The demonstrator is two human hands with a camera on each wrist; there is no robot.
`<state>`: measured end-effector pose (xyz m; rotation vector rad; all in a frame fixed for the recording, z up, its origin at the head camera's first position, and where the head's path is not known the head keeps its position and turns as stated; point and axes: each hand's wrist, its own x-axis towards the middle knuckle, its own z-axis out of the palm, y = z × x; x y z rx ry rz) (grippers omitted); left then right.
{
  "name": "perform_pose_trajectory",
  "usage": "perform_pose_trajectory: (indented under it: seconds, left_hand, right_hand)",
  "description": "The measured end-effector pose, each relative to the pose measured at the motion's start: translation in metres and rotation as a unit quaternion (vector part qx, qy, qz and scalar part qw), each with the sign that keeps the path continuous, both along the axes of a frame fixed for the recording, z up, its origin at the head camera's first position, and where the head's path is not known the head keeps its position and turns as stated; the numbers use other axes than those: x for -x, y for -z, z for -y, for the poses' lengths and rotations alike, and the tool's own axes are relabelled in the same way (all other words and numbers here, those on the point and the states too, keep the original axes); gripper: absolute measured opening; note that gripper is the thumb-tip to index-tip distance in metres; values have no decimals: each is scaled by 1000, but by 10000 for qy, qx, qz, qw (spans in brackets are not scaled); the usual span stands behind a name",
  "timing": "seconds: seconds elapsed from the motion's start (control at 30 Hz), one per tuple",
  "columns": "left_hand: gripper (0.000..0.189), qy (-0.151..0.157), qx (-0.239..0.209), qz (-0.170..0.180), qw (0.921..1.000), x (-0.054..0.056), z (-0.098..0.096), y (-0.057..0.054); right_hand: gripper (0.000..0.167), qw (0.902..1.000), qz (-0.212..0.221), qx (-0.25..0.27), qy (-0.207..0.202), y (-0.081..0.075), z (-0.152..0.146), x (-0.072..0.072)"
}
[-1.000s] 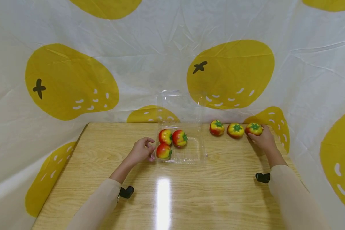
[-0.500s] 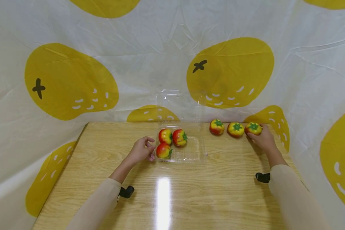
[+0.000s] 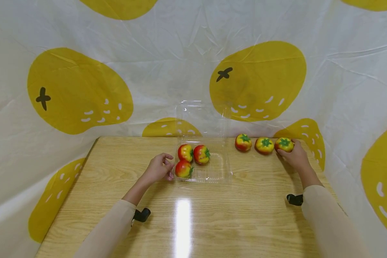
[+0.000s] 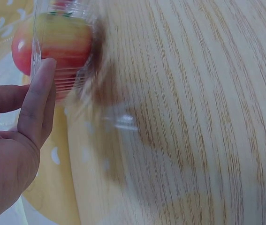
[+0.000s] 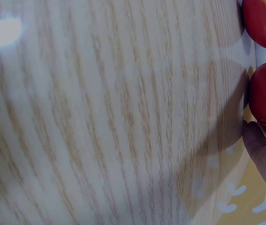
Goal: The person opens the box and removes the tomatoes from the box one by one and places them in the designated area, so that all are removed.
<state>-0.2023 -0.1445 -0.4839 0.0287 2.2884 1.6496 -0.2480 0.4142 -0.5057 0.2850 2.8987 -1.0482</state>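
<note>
- We see the left hand [image 3: 158,168] at the left edge of the clear plastic clamshell container [image 3: 218,167], fingertips against its wall; the fingers look extended rather than clenched.
- Our right hand [image 3: 297,156] grasps the rightmost fruit [image 3: 284,144], red and yellow with a green star-shaped top, between thumb and fingers at the table's far right.
- Just left of it, two matching fruits [image 3: 264,145] sit along the table's [image 3: 232,215] back edge.
- Three more fruits [image 3: 184,169] lie in the container's left and middle, with bare base to their right; its clear lid [image 3: 201,118] stands raised behind.
- For markings, we find only pictures: the white backdrop cloth [image 3: 167,86] bears yellow fruit shapes with dark crosses and white dashes.
</note>
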Motion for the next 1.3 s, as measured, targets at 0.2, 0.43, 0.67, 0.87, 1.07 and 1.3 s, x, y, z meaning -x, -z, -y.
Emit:
perform_pose_trajectory:
  seconds: [0.2, 0.43, 0.67, 0.87, 1.07, 1.3]
  left_hand:
    - [35, 9, -25, 35, 10000, 0, 1, 0]
    - [36, 34, 7, 48, 10000, 0, 1, 0]
    - [35, 45, -20, 42, 10000, 0, 1, 1]
    - [35, 42, -37, 13, 10000, 1, 2, 1]
    - [34, 63, -32, -44, 10000, 1, 2, 2]
    - [34, 71, -44, -55, 10000, 1, 2, 1]
  right_hand:
    - [96, 10000, 61, -19, -2, 2, -2, 1]
    - [100, 9998, 17, 179, -32, -3, -3, -1]
    - [104, 9995, -193, 163, -207, -20, -4, -12]
    - [103, 9985, -364, -12, -411, -32, -1, -20]
    - [98, 9957, -663, -246, -604, -43, 9, -25]
    - [93, 9910, -1024, -443, -746, -59, 33, -34]
